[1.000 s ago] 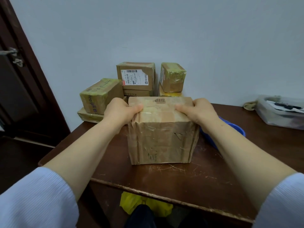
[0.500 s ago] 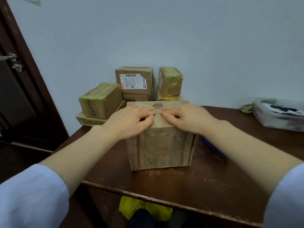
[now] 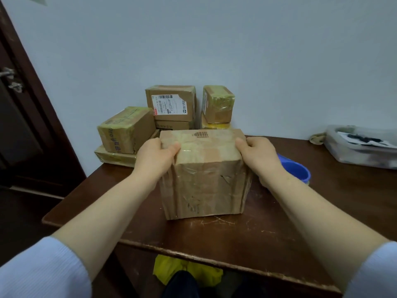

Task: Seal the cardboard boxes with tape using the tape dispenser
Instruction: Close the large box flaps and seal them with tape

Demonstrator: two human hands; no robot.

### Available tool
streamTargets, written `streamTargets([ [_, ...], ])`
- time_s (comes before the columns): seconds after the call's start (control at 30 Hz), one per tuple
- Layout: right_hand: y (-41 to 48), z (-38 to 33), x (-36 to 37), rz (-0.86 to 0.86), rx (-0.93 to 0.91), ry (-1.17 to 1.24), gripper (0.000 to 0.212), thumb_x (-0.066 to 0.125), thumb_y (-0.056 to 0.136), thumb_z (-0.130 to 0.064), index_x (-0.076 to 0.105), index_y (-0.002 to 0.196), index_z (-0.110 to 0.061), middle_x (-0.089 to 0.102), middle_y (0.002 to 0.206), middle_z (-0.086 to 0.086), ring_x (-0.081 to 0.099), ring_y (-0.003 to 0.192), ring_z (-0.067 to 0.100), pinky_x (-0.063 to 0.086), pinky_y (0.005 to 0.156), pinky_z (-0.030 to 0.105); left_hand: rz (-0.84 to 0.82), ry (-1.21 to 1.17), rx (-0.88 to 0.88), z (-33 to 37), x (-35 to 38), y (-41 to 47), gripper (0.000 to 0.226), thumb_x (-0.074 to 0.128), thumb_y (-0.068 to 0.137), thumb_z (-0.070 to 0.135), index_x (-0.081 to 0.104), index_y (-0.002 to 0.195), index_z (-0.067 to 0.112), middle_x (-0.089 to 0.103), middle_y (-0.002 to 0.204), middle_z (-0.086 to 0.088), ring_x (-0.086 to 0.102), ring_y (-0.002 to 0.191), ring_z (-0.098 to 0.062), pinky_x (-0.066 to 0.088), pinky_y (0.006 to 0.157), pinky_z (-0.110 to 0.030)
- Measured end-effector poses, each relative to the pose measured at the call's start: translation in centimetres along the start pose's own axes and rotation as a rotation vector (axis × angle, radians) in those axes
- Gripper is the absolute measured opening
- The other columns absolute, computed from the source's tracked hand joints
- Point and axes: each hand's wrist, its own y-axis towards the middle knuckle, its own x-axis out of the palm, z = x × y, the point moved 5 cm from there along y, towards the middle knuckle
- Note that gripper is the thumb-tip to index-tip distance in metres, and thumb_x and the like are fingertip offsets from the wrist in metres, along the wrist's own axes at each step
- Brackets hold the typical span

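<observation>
The cardboard box is stood on the table, clamped at its upper side edges by the left hand and right hand, thumbs laid on top. Sealed boxes are stacked behind at 11 to 12 o'clock. A blue bowl at 3 o'clock is half hidden behind the right hand.
</observation>
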Motion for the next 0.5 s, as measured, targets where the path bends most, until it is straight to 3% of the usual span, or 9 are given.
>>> streamTargets([
  [0.1, -0.3, 0.3, -0.3, 0.139, -0.045, 0.009, 0.041, 0.056, 0.090, -0.035, 0.055, 0.064, -0.004, 0.045, 0.056, 0.005, 0.043, 0.057, 0.019, 0.031, 0.055, 0.032, 0.090, 0.114, 0.050, 0.2, -0.7, -0.2, 0.028, 0.064, 0.086, 0.039, 0.072, 0.082, 0.012, 0.071, 0.080, -0.003, 0.066, 0.083, -0.025, 0.054, 0.076, -0.040],
  [0.2, -0.8, 0.4, -0.7, 0.200, -0.083, -0.081, 0.046, 0.058, 0.088, -0.043, 0.061, 0.062, -0.004, 0.049, 0.054, 0.006, 0.049, 0.056, 0.023, 0.037, 0.056, 0.034, 0.141, 0.414, 0.129, 1.5, -1.4, -0.9, 0.046, 0.060, 0.085, 0.049, 0.062, 0.062, 0.009, 0.056, 0.059, -0.002, 0.059, 0.070, -0.027, 0.035, 0.051, -0.031],
  [0.27, -1.1, 0.1, -0.9, 0.200, -0.097, -0.180, 0.052, 0.054, 0.087, -0.050, 0.061, 0.062, -0.005, 0.052, 0.056, 0.006, 0.053, 0.059, 0.023, 0.039, 0.057, 0.036, 0.170, 0.603, 0.152, 2.0, -1.8, -1.1, 0.055, 0.056, 0.085, 0.057, 0.049, 0.055, 0.012, 0.046, 0.056, -0.001, 0.054, 0.068, -0.028, 0.028, 0.047, -0.029],
  [0.37, -0.9, -0.6, -1.8, 0.114, -0.032, -0.467, 0.059, 0.043, 0.087, -0.062, 0.053, 0.059, -0.011, 0.055, 0.061, 0.003, 0.055, 0.064, 0.024, 0.036, 0.051, 0.030, 0.139, 0.776, 0.140, 3.0, -2.1, -0.9, 0.059, 0.050, 0.085, 0.066, 0.042, 0.056, 0.015, 0.046, 0.060, -0.001, 0.052, 0.069, -0.027, 0.031, 0.051, -0.029],
  [0.43, -0.2, -1.1, -2.0, 0.067, -0.018, -0.557, 0.057, 0.040, 0.088, -0.062, 0.049, 0.064, -0.012, 0.052, 0.064, 0.002, 0.053, 0.066, 0.023, 0.033, 0.051, 0.029, 0.095, 0.792, 0.147, 3.5, -2.1, -0.4, 0.057, 0.051, 0.085, 0.063, 0.041, 0.057, 0.015, 0.046, 0.061, -0.001, 0.051, 0.068, -0.026, 0.032, 0.053, -0.029],
  [0.5, 0.3, -1.4, -1.3, 0.023, -0.048, -0.498, 0.047, 0.042, 0.093, -0.054, 0.046, 0.077, -0.010, 0.050, 0.072, 0.002, 0.051, 0.075, 0.024, 0.033, 0.056, 0.032, 0.065, 0.730, 0.172, 3.7, -1.9, -0.1, 0.053, 0.055, 0.087, 0.054, 0.040, 0.055, 0.015, 0.044, 0.056, 0.000, 0.047, 0.059, -0.022, 0.027, 0.048, -0.029],
])
